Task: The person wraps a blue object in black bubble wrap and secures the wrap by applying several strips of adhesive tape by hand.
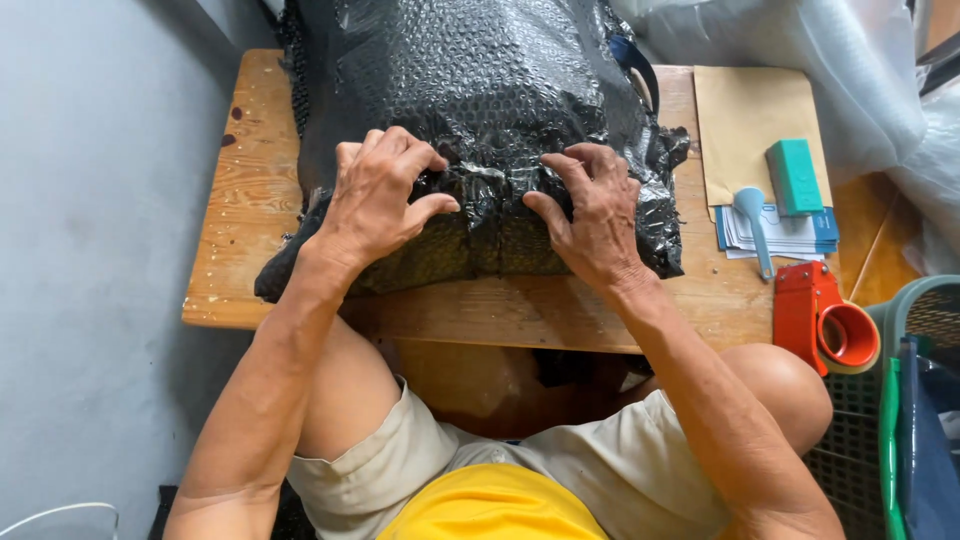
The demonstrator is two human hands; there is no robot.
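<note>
From the head camera, we are looking down at a person seated at a small wooden bench (240, 200), both bare hands working a large parcel wrapped in black bubble wrap (480, 90) that is lying across the bench top and reaching past its far edge. The left hand (378, 200) is pressing on the parcel's near edge, its fingers (400, 145) curled and slightly spread, the thumb pinching a fold of wrap at the middle seam. The right hand (600, 215) is resting just beside it, fingers (585, 160) bent and spread, fingertips digging into the same gathered fold. Neither hand is closing around a loose object; both are gripping only the wrap.

To the right of the parcel, we are seeing a tan paper envelope (750, 110) lying flat, a small teal rectangular box (795, 175) sitting on it, and a stack of white and blue papers (790, 235) below, with a pale blue handled tool (755, 220) lying across them. A red tape dispenser (825, 320) is sitting at the bench's near right corner. A grey-green mesh basket (920, 310) is standing beside the bench, holding items we cannot tell apart. Clear plastic sheeting (800, 50) is bunching at the top right.
</note>
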